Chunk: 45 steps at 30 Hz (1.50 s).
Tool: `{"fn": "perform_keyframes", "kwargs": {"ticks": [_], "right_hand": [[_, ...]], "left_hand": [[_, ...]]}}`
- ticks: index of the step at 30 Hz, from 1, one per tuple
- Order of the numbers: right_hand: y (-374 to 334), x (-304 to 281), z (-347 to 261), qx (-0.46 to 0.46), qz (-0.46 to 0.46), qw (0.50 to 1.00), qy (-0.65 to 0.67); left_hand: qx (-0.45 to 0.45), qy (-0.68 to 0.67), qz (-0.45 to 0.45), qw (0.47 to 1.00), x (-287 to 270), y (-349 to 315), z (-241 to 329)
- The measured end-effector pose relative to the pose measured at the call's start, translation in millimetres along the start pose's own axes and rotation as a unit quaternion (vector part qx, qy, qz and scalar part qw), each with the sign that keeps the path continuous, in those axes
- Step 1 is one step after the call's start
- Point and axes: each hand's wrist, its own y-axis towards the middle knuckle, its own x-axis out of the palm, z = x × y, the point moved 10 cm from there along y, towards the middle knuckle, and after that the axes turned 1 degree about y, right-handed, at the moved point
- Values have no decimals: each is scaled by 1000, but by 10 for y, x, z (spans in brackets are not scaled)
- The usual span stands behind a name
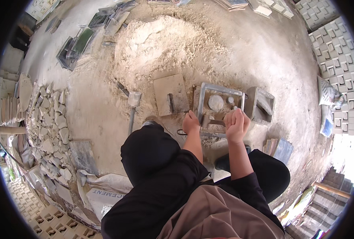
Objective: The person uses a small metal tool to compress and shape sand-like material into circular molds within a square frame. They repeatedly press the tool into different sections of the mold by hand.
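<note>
A grey metal mould frame (202, 97) sits on the ground in front of me, with a round disc (215, 102) and small round pieces inside it. My right hand (236, 124) is closed around one end of a flat, narrow blade-like bar (216, 122), which points left across the near part of the frame. At the frame's near left corner my left hand (191, 122) is closed; its fingers are partly hidden, and I cannot make out what they grip. Just below that hand, a bent metal handle loop (181, 132) sticks out to the left.
Left of the frame lies a square board with a handle (159, 87), then a shovel (134, 98). A box-shaped trough (253, 113) stands right of it. Farther off rises a pale powder heap (157, 44). Broken pieces (49, 131) are piled at left; patterned blocks (336, 59) line the right.
</note>
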Motion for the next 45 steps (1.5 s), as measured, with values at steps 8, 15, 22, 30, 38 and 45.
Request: {"fn": "perform_keyframes", "kwargs": {"ticks": [8, 15, 22, 30, 38, 45], "right_hand": [[28, -104, 37, 38, 8, 998, 47], [157, -101, 96, 51, 12, 998, 44], [207, -49, 101, 25, 33, 999, 25], [248, -72, 86, 11, 95, 995, -26], [422, 27, 64, -40, 20, 999, -18], [484, 180, 81, -10, -80, 997, -10]], "left_hand": [[-8, 10, 4, 1000, -36, -52, 33], [-21, 20, -4, 1000, -63, -39, 23], [-28, 33, -23, 999, -22, -23, -7], [-25, 33, -18, 999, -38, -49, 32], [-10, 26, -23, 999, -34, -47, 76], [-25, 35, -57, 997, -34, -56, 67]]}}
